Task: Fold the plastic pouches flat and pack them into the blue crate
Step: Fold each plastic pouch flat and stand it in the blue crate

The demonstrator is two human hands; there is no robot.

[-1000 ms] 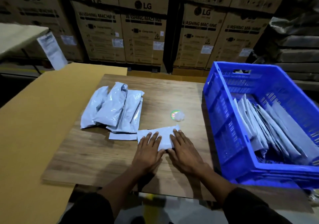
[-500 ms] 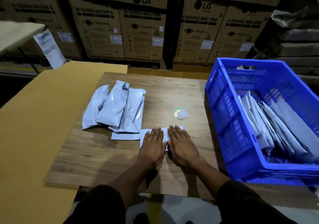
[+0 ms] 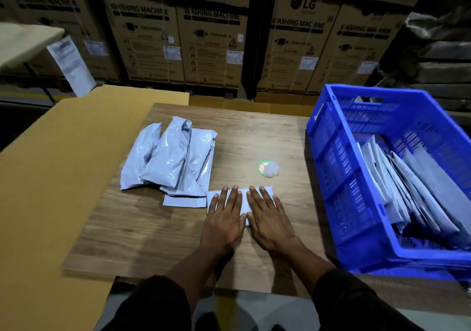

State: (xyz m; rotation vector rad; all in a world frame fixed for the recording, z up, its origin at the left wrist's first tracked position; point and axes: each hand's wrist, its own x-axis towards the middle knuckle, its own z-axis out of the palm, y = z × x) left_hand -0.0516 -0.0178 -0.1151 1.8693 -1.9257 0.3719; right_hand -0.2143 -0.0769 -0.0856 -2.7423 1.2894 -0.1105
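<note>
Both the left hand point(image 3: 223, 222) and the right hand point(image 3: 269, 219) lie flat, fingers spread, pressing a folded pouch point(image 3: 243, 200) onto the wooden board point(image 3: 153, 228). The pouch sits left of the blue crate point(image 3: 339, 177), with the unfolded pouch pile point(image 3: 168, 159) farther left of it.

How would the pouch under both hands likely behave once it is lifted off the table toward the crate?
The folded pouch looks thin and glossy, so it is probably light, floppy and a bit slippery. Both the left hand and the right hand press it flat, so the fold may spring open when released. The pouches in the blue crate lean slackly, suggesting little stiffness.
</note>
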